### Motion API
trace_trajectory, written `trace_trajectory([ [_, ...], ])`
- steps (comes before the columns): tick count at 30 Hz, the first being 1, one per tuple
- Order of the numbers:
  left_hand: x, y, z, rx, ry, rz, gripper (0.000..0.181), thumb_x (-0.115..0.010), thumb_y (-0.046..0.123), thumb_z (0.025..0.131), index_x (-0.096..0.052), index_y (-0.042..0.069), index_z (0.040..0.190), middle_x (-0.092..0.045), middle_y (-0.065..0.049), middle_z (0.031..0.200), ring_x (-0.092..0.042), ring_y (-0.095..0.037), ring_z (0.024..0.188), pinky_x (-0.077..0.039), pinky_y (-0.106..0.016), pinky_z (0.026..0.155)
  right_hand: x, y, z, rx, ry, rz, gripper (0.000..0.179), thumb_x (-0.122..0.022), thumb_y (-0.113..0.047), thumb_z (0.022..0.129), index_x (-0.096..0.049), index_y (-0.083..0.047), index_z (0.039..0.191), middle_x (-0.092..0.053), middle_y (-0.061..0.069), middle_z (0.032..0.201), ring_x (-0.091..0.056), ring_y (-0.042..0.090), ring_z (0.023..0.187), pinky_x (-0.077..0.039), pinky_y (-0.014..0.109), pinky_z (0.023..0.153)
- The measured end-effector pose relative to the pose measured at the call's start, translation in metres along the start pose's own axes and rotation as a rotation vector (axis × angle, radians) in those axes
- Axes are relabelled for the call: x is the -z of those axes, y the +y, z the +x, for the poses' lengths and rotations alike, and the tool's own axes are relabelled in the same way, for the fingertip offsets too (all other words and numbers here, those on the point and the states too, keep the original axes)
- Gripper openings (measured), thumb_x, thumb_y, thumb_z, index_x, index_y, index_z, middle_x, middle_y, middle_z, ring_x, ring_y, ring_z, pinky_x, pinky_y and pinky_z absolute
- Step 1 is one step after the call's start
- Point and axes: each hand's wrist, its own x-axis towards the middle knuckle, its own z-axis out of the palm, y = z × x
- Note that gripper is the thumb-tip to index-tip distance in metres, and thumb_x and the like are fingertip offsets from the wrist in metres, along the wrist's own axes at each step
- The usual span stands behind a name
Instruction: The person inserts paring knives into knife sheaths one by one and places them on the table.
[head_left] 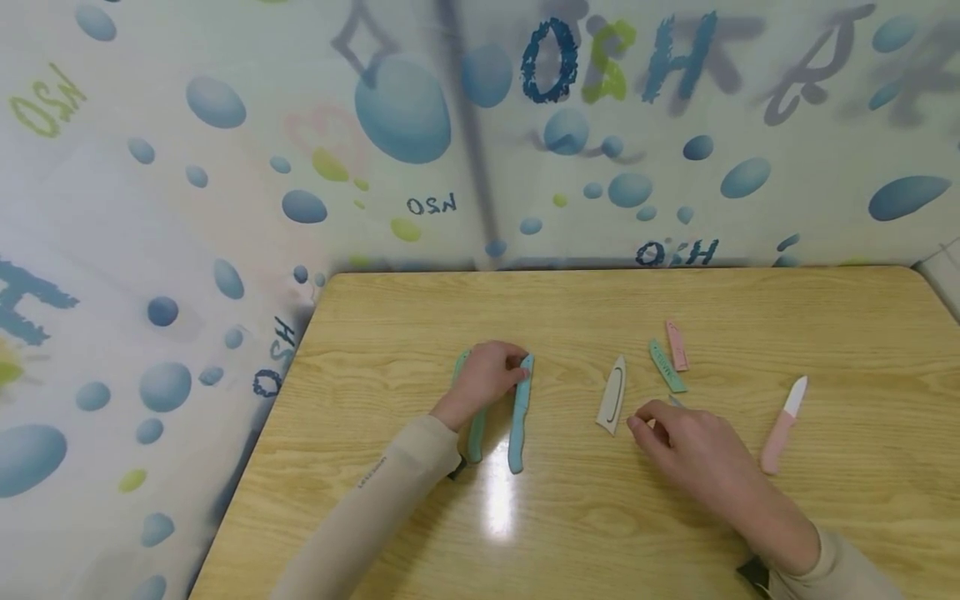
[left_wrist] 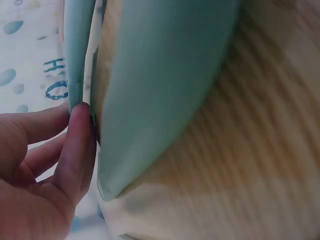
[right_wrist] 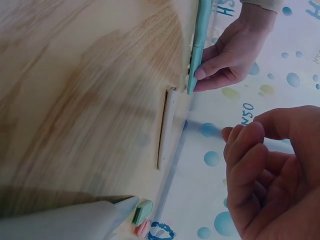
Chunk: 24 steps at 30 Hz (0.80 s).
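My left hand (head_left: 491, 375) pinches the upper end of a light blue sheathed knife (head_left: 517, 429) between thumb and fingers. A green knife (head_left: 476, 437) lies just left of it, partly hidden under the left hand and wrist; its broad, pointed green end (left_wrist: 155, 95) looms large in the left wrist view. Over the table, my right hand (head_left: 697, 442) hovers with loosely curled fingers and nothing visible between them. Close to its fingertips lies a cream blade sheath (head_left: 612, 396). Behind that hand, only a bluish tip (head_left: 676, 402) of another object shows; the rest is hidden.
A green sheath (head_left: 667, 365) and a pink sheath (head_left: 677, 346) lie beyond the right hand. To its right rests a pink-handled knife (head_left: 782, 429) with its white blade bare, pointing away. The wooden table (head_left: 420, 308) ends at a patterned wall covering (head_left: 525, 167).
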Motion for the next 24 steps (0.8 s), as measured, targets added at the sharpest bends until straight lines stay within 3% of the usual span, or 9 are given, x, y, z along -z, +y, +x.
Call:
trace_trajectory([
  [8, -0.002, 0.002, -0.001, -0.044, 0.058, 0.135, 0.027, -0.074, 0.009, 0.097, -0.072, -0.001, 0.121, -0.076, -0.011, 0.1, -0.071, -0.018, 0.081, -0.06, -0.029, 0.072, 0.004, 0.007, -0.001, 0.001, 0.019, -0.009, 0.017, -0.065, -0.021, 0.102, -0.076, -0.009, 0.101, -0.051, -0.012, 0.064, -0.042, 0.006, 0.054, -0.037, 0.025, 0.049],
  [13, -0.001, 0.009, -0.005, -0.118, 0.095, 0.234, 0.024, -0.072, 0.015, 0.099, -0.073, 0.002, 0.119, -0.073, -0.009, 0.099, -0.069, -0.021, 0.088, -0.059, -0.03, 0.072, 0.01, 0.013, -0.002, -0.021, 0.016, -0.017, 0.019, -0.064, -0.023, 0.104, -0.076, -0.009, 0.102, -0.052, -0.011, 0.065, -0.042, 0.006, 0.055, -0.037, 0.026, 0.049],
  [16, -0.004, 0.019, -0.007, -0.2, 0.095, 0.295, 0.024, -0.07, 0.02, 0.101, -0.073, 0.004, 0.118, -0.071, -0.006, 0.097, -0.066, -0.017, 0.082, -0.055, -0.026, 0.067, 0.015, 0.018, -0.004, -0.058, 0.007, -0.018, 0.019, -0.063, -0.023, 0.104, -0.076, -0.009, 0.106, -0.059, -0.008, 0.073, -0.048, 0.008, 0.06, -0.041, 0.027, 0.052],
  [19, -0.009, 0.034, -0.008, -0.272, 0.075, 0.302, 0.024, -0.069, 0.022, 0.102, -0.074, 0.005, 0.118, -0.071, -0.005, 0.096, -0.064, -0.014, 0.076, -0.052, -0.023, 0.064, 0.019, 0.026, -0.007, -0.068, 0.031, -0.017, 0.019, -0.064, -0.022, 0.103, -0.075, -0.007, 0.108, -0.066, -0.003, 0.086, -0.057, 0.012, 0.07, -0.047, 0.028, 0.055],
  [24, -0.017, 0.063, -0.002, -0.288, 0.004, 0.261, 0.023, -0.067, 0.022, 0.103, -0.074, 0.007, 0.12, -0.072, -0.001, 0.1, -0.064, -0.009, 0.082, -0.051, -0.019, 0.067, 0.023, 0.044, -0.014, -0.063, 0.109, -0.014, 0.022, -0.065, -0.02, 0.102, -0.073, -0.004, 0.113, -0.071, 0.009, 0.103, -0.069, 0.026, 0.087, -0.056, 0.04, 0.061],
])
